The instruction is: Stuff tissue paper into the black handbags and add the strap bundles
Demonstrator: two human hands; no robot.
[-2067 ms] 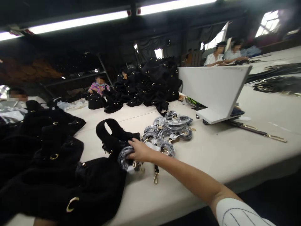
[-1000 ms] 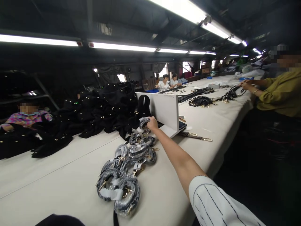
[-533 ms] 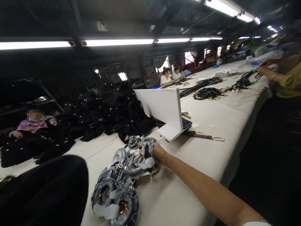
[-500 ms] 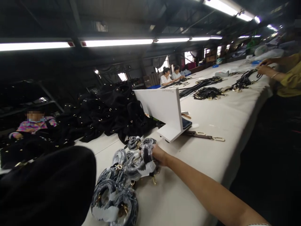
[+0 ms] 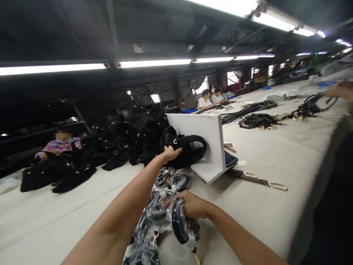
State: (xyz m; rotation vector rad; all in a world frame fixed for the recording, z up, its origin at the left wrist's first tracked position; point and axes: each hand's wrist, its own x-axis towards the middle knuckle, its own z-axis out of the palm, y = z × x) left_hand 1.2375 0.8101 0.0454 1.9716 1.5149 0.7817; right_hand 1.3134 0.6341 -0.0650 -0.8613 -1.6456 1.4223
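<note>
My left hand (image 5: 171, 152) is closed on a black fabric bag (image 5: 187, 147) with a gold eyelet. The bag rests against the white board stand (image 5: 200, 127), its rounded opening facing right. My right hand (image 5: 194, 204) grips a coiled black strap (image 5: 178, 222) wrapped in clear plastic, and a gold clasp hangs beneath it. Around and below that hand lie several more plastic-wrapped coiled straps (image 5: 145, 254) with gold hardware. My right fingertips are partly hidden behind the wrapped coil.
A heap of black bags (image 5: 121, 136) with gold eyelets covers the table's left side. Behind the board are a dark phone-like object (image 5: 231, 159) and a brown strap with gold rings (image 5: 256, 179). Loose black straps (image 5: 259, 120) lie farther back. Other people sit and work around the table.
My left hand has come into view with the black bag, which moved from the near left to the board. My right hand has drawn the wrapped strap slightly toward me. The view has shifted.
</note>
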